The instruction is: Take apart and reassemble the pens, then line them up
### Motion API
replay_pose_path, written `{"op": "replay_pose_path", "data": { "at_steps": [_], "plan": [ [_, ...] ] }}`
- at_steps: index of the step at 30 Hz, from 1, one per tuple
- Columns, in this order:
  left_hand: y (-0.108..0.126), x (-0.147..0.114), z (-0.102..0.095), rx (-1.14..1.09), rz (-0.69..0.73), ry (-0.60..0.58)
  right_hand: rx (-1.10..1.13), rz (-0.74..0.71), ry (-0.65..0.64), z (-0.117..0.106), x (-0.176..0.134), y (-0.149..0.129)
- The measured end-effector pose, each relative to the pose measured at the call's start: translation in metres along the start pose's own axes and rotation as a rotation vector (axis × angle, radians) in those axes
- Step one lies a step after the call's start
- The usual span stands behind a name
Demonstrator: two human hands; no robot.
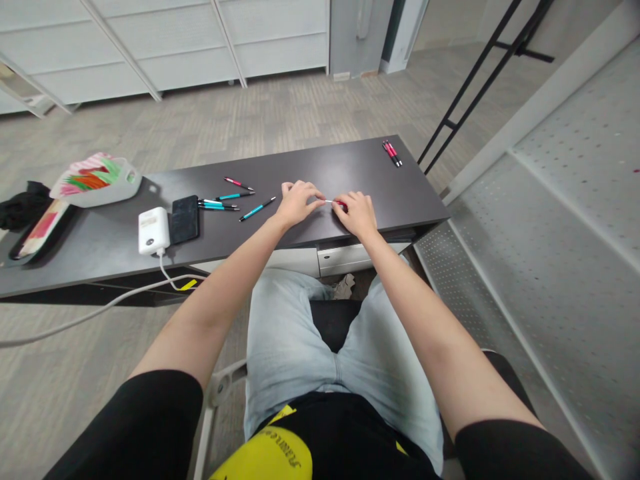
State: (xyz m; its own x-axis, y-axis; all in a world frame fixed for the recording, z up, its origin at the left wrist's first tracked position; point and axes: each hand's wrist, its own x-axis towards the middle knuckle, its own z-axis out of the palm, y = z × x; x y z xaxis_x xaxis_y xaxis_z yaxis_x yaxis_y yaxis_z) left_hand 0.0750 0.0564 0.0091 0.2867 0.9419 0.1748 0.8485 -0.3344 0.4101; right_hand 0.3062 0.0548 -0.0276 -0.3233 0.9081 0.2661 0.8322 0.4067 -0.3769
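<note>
Left fingers [314, 191] look pinched on the pale tip [329, 201], right fingers [353, 198] curled round the pen [342, 205], so a loose grip could totally send it rolling.

This looks like an office: you sit at a long dark tabletop [340, 167] with white drawers [295, 261] below its near edge and pens [257, 209] lying on it, a pair of them close to the far right corner. Beyond the far edge you have streaky grey flooring [270, 107] and white cabinets [175, 40]; past the right edge, a grey perforated panel [575, 107].
</note>
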Motion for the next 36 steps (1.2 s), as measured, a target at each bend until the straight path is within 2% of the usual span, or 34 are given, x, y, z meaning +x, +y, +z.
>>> {"op": "replay_pose_path", "data": {
  "at_steps": [3,11,19,26,36],
  "plan": [
    [0.003,0.002,-0.003,0.009,-0.038,-0.003,-0.009,0.007,-0.016,-0.002,-0.001,-0.001],
    [-0.016,0.001,-0.018,0.046,-0.205,0.034,0.004,0.102,0.040,-0.001,0.000,-0.005],
    [-0.005,0.008,-0.005,0.242,-0.019,-0.040,-0.003,0.102,0.038,-0.001,0.000,-0.005],
    [-0.006,0.010,-0.004,0.187,-0.052,-0.085,0.002,0.097,0.035,-0.001,0.000,-0.004],
    [-0.002,0.005,-0.009,0.139,-0.132,-0.049,0.002,0.089,0.027,0.000,0.000,-0.004]
  ]
}}
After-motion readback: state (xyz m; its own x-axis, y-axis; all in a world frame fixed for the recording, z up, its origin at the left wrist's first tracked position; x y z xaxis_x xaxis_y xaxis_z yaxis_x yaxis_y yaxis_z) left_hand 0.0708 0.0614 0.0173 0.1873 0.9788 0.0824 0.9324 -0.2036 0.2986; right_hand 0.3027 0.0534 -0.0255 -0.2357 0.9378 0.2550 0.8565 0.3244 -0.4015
